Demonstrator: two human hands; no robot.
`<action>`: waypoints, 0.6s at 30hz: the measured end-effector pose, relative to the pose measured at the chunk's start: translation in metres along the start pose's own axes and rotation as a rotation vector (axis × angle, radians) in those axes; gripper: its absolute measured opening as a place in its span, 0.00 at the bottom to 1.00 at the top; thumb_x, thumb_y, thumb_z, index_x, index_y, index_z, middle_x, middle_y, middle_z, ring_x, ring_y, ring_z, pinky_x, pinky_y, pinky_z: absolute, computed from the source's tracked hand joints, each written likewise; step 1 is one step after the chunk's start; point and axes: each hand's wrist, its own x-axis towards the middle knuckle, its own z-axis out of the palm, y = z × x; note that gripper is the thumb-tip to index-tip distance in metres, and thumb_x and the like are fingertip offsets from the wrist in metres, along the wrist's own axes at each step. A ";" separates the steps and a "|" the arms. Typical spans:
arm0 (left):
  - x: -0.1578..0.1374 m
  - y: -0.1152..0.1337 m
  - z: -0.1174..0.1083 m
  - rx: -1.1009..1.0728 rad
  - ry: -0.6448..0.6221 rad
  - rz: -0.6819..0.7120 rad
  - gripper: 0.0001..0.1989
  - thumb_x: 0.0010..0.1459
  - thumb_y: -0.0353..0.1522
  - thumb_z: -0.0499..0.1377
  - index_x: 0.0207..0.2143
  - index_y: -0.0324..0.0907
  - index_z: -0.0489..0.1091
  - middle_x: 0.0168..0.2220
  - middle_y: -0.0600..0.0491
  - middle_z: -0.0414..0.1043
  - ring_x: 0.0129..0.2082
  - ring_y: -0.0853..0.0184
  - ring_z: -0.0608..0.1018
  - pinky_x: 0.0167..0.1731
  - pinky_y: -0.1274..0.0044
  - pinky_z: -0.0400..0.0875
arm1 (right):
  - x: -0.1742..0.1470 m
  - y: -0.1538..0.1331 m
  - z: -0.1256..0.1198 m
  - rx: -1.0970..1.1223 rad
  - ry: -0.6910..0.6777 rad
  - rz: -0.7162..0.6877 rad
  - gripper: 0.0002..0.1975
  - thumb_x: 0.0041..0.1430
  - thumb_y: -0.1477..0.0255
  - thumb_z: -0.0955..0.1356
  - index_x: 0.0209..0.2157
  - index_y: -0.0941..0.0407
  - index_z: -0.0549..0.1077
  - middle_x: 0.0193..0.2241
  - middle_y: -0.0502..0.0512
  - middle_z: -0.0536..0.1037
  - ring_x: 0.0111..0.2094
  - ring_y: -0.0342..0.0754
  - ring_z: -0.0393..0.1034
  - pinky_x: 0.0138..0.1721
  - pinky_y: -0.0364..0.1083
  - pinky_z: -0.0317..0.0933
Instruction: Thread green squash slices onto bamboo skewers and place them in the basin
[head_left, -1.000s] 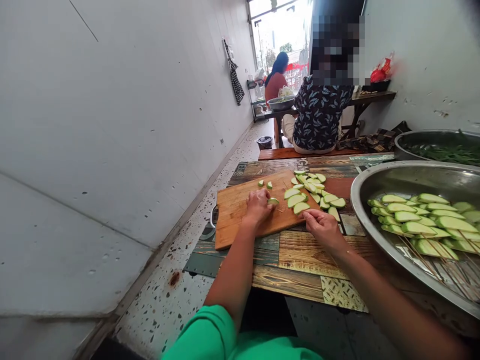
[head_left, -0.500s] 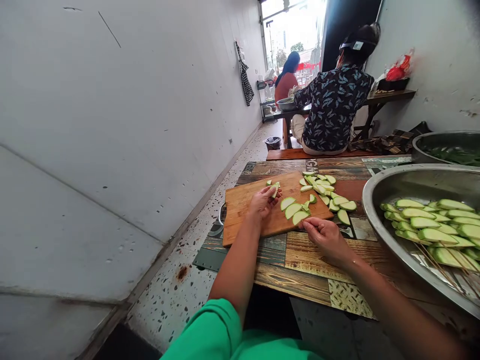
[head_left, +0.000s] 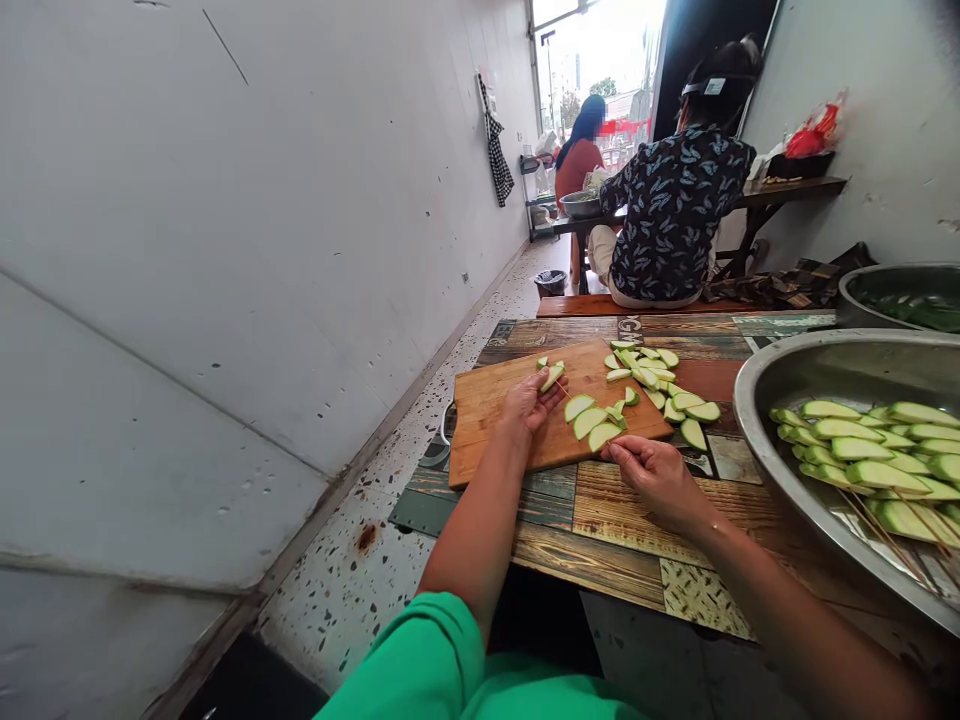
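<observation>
My left hand [head_left: 534, 402] is over the cutting board [head_left: 487, 420], thumb on a pale green-edged zucchini slice [head_left: 553, 376] that rests against its half-spread fingers. A thin wooden skewer [head_left: 564, 390] shows beside these fingers. At the board's near right edge, my right hand [head_left: 649, 470] is closed in a pinch at the skewer's other end, largely hidden by the fingertips. Between both hands several zucchini slices [head_left: 589, 422] line up along the skewer; whether all are threaded I cannot tell. More loose slices [head_left: 652, 375] are heaped on the board's right side and the table.
A large metal basin [head_left: 757, 440] at right holds skewered slices [head_left: 870, 450]. Behind it stands another basin [head_left: 862, 290] with dark green contents. Two people sit beyond the table, one in a patterned shirt [head_left: 667, 220]. A white wall [head_left: 225, 250] runs along the left.
My left fingers have spread a little around the slice. My right hand keeps its pinch in nearly the same place. The whole view has shifted slightly.
</observation>
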 end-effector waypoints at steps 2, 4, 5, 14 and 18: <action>-0.001 0.001 0.001 -0.004 0.007 -0.009 0.08 0.57 0.27 0.58 0.40 0.33 0.70 0.35 0.44 0.77 0.32 0.67 0.80 0.39 0.73 0.74 | 0.000 -0.001 0.000 -0.007 -0.005 0.011 0.18 0.56 0.62 0.61 0.27 0.59 0.75 0.25 0.55 0.77 0.27 0.47 0.68 0.30 0.43 0.59; -0.002 0.001 0.001 -0.010 0.009 -0.011 0.08 0.57 0.27 0.57 0.40 0.32 0.70 0.36 0.42 0.77 0.33 0.66 0.80 0.42 0.72 0.74 | 0.000 -0.001 -0.001 -0.014 -0.012 0.022 0.18 0.56 0.62 0.60 0.27 0.59 0.75 0.24 0.55 0.76 0.26 0.47 0.68 0.30 0.43 0.59; -0.003 0.001 0.002 -0.011 0.011 -0.009 0.08 0.58 0.26 0.57 0.40 0.32 0.71 0.36 0.42 0.77 0.34 0.65 0.80 0.43 0.72 0.73 | 0.000 -0.002 -0.001 -0.019 -0.016 0.028 0.18 0.56 0.62 0.60 0.27 0.59 0.75 0.23 0.54 0.75 0.26 0.47 0.68 0.29 0.43 0.59; 0.000 0.000 -0.001 0.013 -0.034 -0.007 0.07 0.58 0.26 0.57 0.39 0.32 0.71 0.31 0.45 0.77 0.30 0.66 0.80 0.42 0.72 0.74 | -0.001 -0.002 0.001 -0.031 -0.027 0.057 0.20 0.56 0.60 0.60 0.29 0.60 0.75 0.19 0.52 0.71 0.21 0.44 0.61 0.24 0.43 0.54; -0.002 0.001 0.000 0.020 -0.031 -0.011 0.08 0.58 0.26 0.57 0.40 0.32 0.71 0.33 0.44 0.77 0.31 0.66 0.80 0.42 0.72 0.74 | -0.001 -0.002 0.001 -0.025 -0.017 0.043 0.19 0.56 0.60 0.60 0.28 0.60 0.75 0.17 0.50 0.68 0.19 0.43 0.58 0.22 0.42 0.51</action>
